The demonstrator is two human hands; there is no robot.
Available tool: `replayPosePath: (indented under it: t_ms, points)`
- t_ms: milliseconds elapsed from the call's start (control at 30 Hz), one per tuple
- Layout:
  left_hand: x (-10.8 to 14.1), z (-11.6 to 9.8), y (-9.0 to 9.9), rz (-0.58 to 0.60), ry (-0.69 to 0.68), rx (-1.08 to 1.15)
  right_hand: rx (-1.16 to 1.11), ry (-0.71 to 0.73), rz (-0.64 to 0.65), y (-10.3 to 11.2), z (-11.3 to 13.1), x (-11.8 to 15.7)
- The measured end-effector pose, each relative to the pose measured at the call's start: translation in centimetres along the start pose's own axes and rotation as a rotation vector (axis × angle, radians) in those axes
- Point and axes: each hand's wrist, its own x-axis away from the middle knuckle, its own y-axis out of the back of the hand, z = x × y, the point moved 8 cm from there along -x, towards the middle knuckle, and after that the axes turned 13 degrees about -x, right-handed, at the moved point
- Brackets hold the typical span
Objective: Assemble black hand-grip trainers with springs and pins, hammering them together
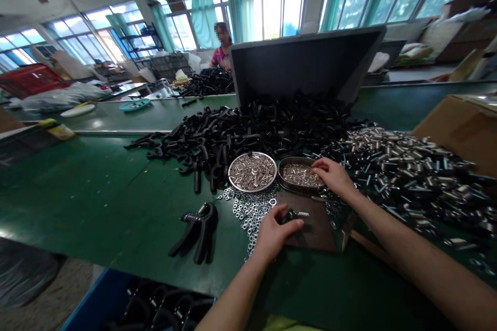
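Note:
My left hand [276, 228] is closed around a small black part [288, 215] with a silver threaded piece, over a dark square plate [310, 230]. My right hand [330, 175] reaches over the rim of a dark oval tin [297, 182] of small metal pieces, fingers pinched; whatever they hold is too small to make out. Left of the tin, a round dish [252, 171] holds silver pins. Loose metal rings [248, 212] are scattered beside the plate. An assembled black hand grip [200, 230] lies on the green table to the left.
Black handles [217, 139] are heaped before a tilted grey bin [306, 64]. Metal-and-black parts [411, 176] pile up at right, near a cardboard box [462, 129]. A hammer [365, 240] lies below my right forearm. A blue crate [97, 300] stands at lower left; a person [222, 54] sits beyond.

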Motion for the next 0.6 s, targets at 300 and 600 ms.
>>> replayPosePath:
  t_ms: [300,600]
  points:
    - [1.6,2.0,-2.5,0.209,0.483,0.932,-0.593,0.054,0.205,-3.9,3.7,10.4]
    - [1.9,0.9,-3.1,0.256,0.462,0.994,-0.623,0.137,0.173,-5.0,3.1,10.2]
